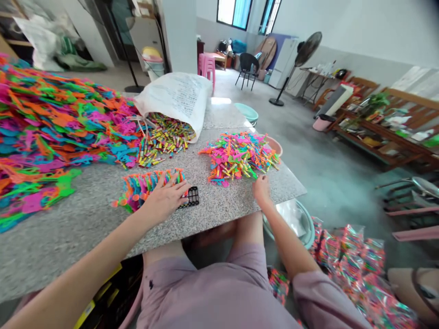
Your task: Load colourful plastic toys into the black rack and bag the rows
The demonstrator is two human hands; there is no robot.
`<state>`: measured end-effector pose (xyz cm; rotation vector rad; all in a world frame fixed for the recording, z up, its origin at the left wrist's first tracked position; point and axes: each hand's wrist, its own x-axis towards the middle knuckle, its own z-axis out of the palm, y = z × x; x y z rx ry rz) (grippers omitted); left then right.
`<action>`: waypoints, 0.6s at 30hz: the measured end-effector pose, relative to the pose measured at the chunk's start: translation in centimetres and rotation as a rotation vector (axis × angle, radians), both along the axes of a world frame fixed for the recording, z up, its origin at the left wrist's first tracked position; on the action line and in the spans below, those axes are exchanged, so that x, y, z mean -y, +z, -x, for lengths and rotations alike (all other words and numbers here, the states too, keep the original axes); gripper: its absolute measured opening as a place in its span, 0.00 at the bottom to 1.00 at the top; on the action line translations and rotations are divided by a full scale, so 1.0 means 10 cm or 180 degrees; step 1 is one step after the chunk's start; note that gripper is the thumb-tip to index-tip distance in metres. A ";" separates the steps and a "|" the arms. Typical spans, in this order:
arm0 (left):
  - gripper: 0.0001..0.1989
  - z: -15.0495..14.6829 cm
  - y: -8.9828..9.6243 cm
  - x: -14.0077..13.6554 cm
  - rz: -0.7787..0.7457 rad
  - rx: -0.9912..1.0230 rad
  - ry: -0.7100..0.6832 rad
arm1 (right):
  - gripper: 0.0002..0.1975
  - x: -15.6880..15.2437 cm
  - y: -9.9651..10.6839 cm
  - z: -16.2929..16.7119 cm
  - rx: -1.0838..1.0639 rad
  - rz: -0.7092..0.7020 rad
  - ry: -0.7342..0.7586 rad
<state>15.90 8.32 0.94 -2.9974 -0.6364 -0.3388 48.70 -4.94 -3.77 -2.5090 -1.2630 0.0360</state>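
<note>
My left hand (164, 196) lies palm down with its fingers spread over a row of bright plastic pieces (137, 185) in orange, blue, green and pink. Beyond its fingertips the end of a black rack with round openings (194, 195) shows. At the front edge of a mixed pile of coloured plastic pieces and small yellow tubes (240, 157) is my right hand (262, 189), its fingers pinched together. A green bit lies by those fingertips, but whether they grip it is hidden.
A huge heap of flat coloured plastic pieces (61, 119) covers the left of the speckled stone table (212, 205). Yellow tubes spill from a white sack (178, 96) at the back. A pale green basin (308, 224) and filled clear bags (350, 256) stand on the floor at right.
</note>
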 end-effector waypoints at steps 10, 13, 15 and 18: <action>0.17 0.08 0.02 0.03 0.0264 -0.0107 0.0069 | 0.10 0.45 0.03 -0.51 -0.0106 0.0588 -0.0244; 0.18 0.08 0.08 0.07 0.0296 -0.0240 0.0030 | 0.05 0.46 -0.03 -0.12 -0.0937 0.0264 0.0373; 0.18 0.06 0.12 0.09 0.0343 -0.0344 0.0015 | 0.03 0.29 -0.07 0.30 -0.1653 0.0014 0.0961; 0.19 0.06 0.15 0.11 0.0417 -0.0489 0.0057 | 0.08 -0.17 -0.11 0.96 -0.2086 -0.0147 0.1449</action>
